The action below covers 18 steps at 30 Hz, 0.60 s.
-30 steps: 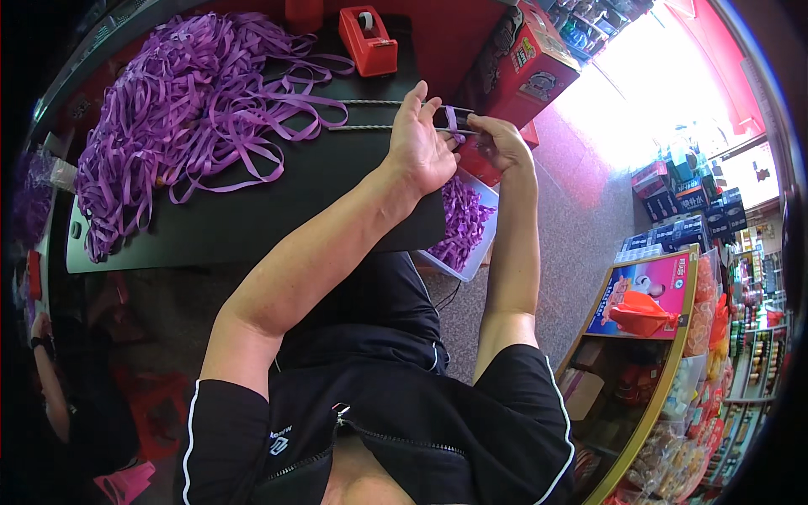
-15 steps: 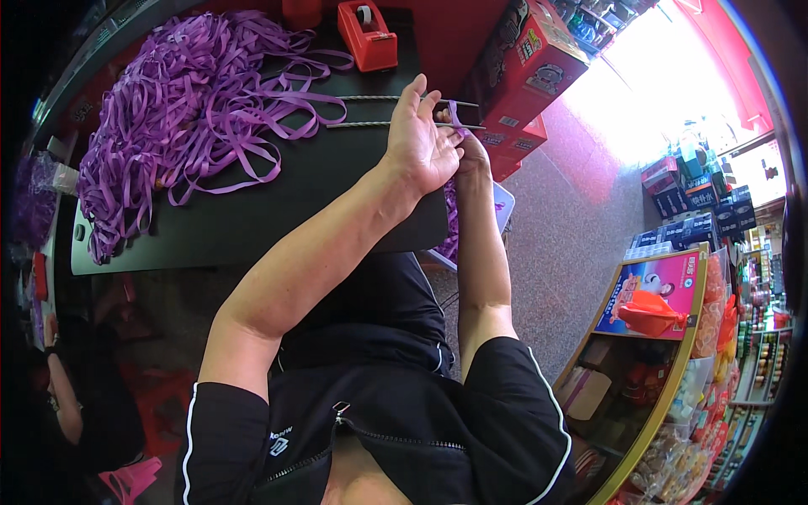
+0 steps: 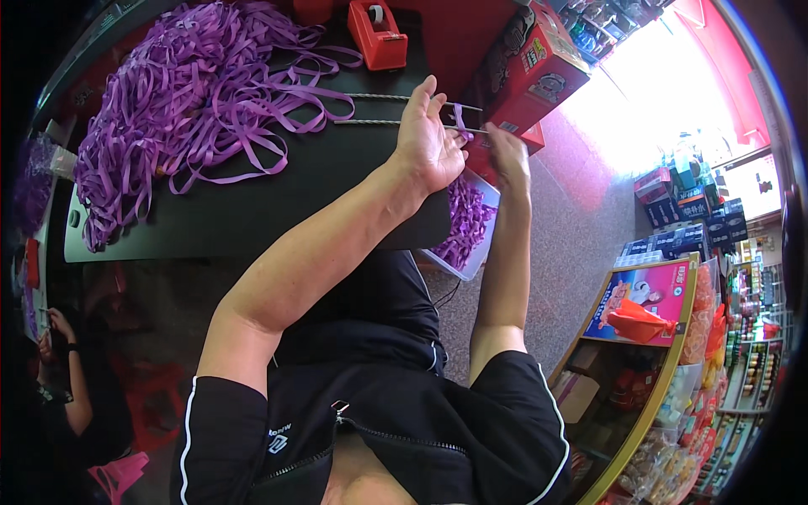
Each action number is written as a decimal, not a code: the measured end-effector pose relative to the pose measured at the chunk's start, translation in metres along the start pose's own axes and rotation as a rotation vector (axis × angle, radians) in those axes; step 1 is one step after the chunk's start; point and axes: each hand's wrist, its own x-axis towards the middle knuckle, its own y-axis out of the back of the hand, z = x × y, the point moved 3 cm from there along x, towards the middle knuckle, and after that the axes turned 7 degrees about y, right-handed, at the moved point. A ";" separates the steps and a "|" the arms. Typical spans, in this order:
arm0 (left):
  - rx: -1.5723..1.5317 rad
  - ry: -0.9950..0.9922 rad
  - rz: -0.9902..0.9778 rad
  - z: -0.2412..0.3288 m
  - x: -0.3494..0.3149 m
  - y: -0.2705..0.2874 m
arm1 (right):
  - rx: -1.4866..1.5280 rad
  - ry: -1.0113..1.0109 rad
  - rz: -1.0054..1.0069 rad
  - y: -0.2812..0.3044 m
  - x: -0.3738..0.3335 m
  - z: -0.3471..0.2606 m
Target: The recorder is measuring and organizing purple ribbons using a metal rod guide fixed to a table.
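Note:
My left hand (image 3: 427,143) is over two thin twisted metal rods (image 3: 370,121) that reach past the table's right end. Its thumb is raised and its fingers are loosely bent and apart, the tips close to a piece of purple ribbon (image 3: 459,116) looped on the rods. I cannot make out whether any finger pinches the ribbon. To the right of the rod ends is my right hand (image 3: 510,156), smeared by motion, its fingers unclear. A large tangled heap of purple ribbon (image 3: 181,93) covers the table's left side, and strands run from it toward the rods.
A red tape dispenser (image 3: 379,42) stands at the back of the black table (image 3: 337,194). Below its right end sits a pale bin (image 3: 481,261) of purple ribbon pieces. Red boxes (image 3: 526,71) are stacked behind, and a glass cabinet (image 3: 619,379) stands right. Another person's hand (image 3: 61,323) shows far left.
My right hand has moved right, away from the ribbon loop and my left hand. More of the bin now shows. My left hand keeps nearly the same pose.

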 end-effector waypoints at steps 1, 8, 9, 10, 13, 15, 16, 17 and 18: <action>0.006 -0.008 0.008 0.001 0.000 0.001 | -0.183 0.105 0.142 0.006 -0.006 -0.020; 0.005 -0.014 0.041 0.002 -0.001 0.000 | -1.008 0.420 -0.058 -0.060 -0.021 -0.109; -0.005 -0.025 0.024 0.003 0.000 0.001 | -1.152 0.479 -0.083 -0.069 -0.021 -0.114; -0.014 -0.036 0.008 0.003 0.000 0.002 | -1.238 0.491 -0.087 -0.076 -0.021 -0.118; -0.087 -0.024 -0.007 0.002 -0.001 -0.001 | -1.446 0.491 -0.097 -0.088 -0.023 -0.124; -0.113 -0.022 -0.007 0.002 -0.002 -0.003 | -1.506 0.468 -0.101 -0.093 -0.025 -0.126; -0.119 -0.019 -0.016 0.001 -0.003 -0.004 | -1.521 0.463 -0.101 -0.093 -0.025 -0.124; -0.123 -0.018 -0.025 0.001 -0.004 -0.004 | -1.534 0.462 -0.100 -0.093 -0.024 -0.121; -0.127 -0.018 -0.034 0.002 -0.004 -0.004 | -1.546 0.461 -0.100 -0.093 -0.023 -0.119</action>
